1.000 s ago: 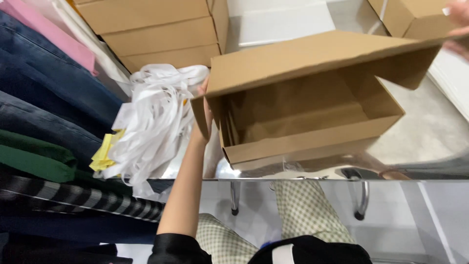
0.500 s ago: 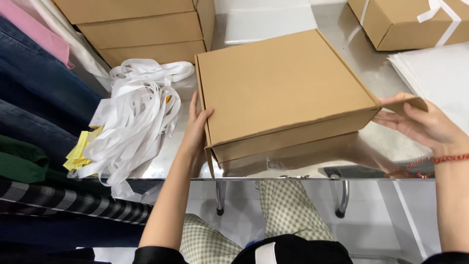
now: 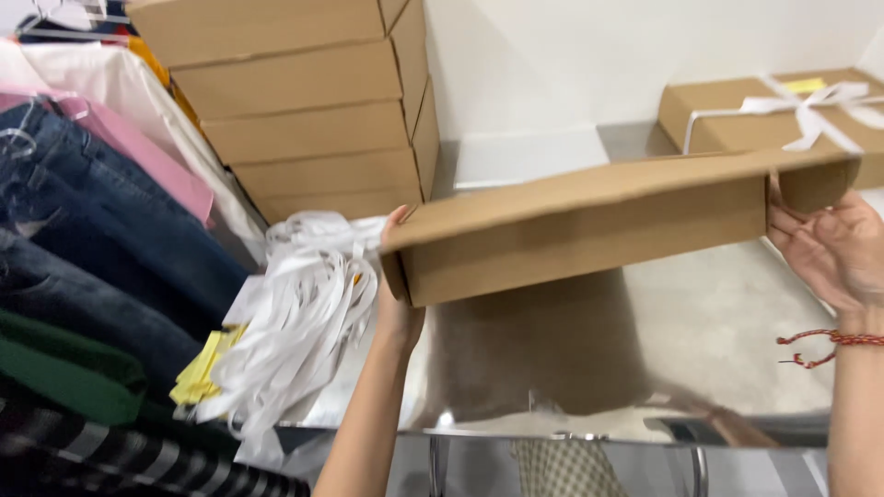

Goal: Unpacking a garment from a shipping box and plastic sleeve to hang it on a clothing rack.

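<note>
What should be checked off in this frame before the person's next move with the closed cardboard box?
1. Left hand on the closed cardboard box: ok, it holds the box's left end.
2. Right hand on the box: ok, fingers at its right end by the side flap; how firm the grip is, cannot tell.
3. Lid shut: ok along the front edge; far side cannot tell.
4. Box off the shiny metal table: ok, raised, its reflection shows below.
5. White ribbon pile away from the box: not ok, it lies right beside the left end.
6. Ribbon-tied box and stack of flat cartons apart from the lifted box: ok.
</note>
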